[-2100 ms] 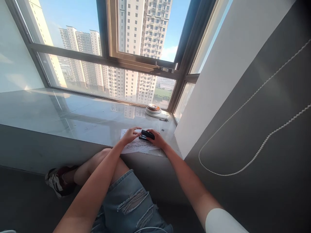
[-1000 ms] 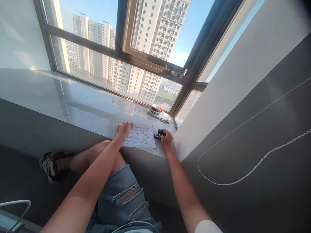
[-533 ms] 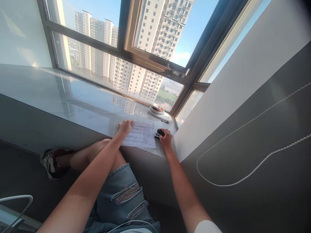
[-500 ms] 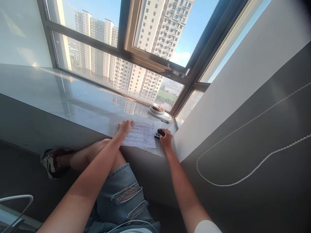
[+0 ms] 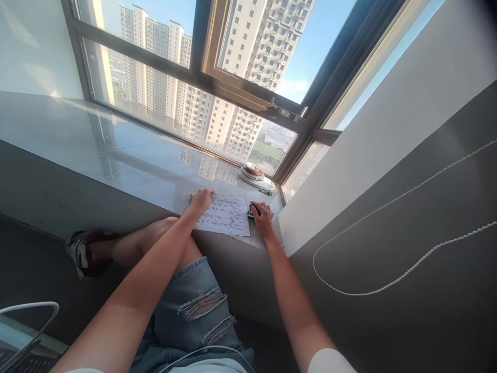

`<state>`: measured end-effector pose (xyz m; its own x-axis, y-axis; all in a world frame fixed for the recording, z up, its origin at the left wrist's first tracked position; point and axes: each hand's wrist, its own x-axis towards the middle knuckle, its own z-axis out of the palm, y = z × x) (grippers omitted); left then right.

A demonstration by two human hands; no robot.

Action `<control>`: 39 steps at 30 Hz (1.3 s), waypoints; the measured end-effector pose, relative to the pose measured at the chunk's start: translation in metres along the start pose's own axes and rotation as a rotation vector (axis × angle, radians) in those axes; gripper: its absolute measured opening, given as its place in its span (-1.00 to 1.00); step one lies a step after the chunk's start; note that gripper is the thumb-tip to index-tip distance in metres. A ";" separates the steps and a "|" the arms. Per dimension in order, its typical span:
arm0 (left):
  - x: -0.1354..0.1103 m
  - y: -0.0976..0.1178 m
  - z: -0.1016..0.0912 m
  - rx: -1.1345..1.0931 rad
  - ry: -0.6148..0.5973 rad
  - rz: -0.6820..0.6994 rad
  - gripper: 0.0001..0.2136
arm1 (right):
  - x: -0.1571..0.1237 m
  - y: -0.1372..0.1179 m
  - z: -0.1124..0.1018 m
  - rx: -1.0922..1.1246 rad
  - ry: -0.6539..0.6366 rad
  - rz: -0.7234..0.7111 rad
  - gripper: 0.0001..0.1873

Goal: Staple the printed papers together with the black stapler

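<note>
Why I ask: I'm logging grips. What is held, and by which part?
Right hand lies atop the black stapler, grasp unclear; left hand presses the paper at its corner.

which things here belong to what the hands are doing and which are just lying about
In use: left hand on the printed sheets; right hand over the black stapler.
Lying about: stack of plates; small dark object beside it; bead cord on the wall.

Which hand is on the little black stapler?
The right hand: it covers the black stapler beside the printed sheet, while the left hand presses the sheet's left edge.
</note>
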<state>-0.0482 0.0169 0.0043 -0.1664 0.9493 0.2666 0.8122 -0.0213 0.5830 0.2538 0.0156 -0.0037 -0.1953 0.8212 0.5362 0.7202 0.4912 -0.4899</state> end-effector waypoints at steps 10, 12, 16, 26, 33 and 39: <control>0.001 -0.004 0.004 -0.054 0.020 -0.015 -0.71 | 0.000 -0.001 0.002 -0.041 -0.009 -0.053 -0.54; 0.002 -0.005 0.005 -0.065 0.016 -0.020 -0.73 | 0.000 -0.002 0.002 -0.054 -0.001 -0.048 -0.55; 0.002 -0.006 0.007 -0.084 0.019 -0.016 -0.75 | 0.000 -0.003 0.002 -0.059 -0.007 -0.049 -0.56; -0.002 0.000 0.000 -0.052 -0.021 -0.029 -0.71 | 0.000 -0.007 0.003 -0.146 -0.030 -0.050 -0.57; -0.003 0.000 0.001 -0.030 -0.044 -0.036 -0.66 | -0.001 -0.010 0.005 -0.266 -0.042 -0.044 -0.52; -0.002 -0.001 0.003 -0.010 -0.027 -0.037 -0.68 | -0.001 -0.013 0.008 -0.357 -0.061 -0.049 -0.55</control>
<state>-0.0471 0.0164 0.0007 -0.1808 0.9578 0.2237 0.7999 0.0109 0.6000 0.2394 0.0106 -0.0034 -0.2667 0.8203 0.5060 0.8939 0.4068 -0.1884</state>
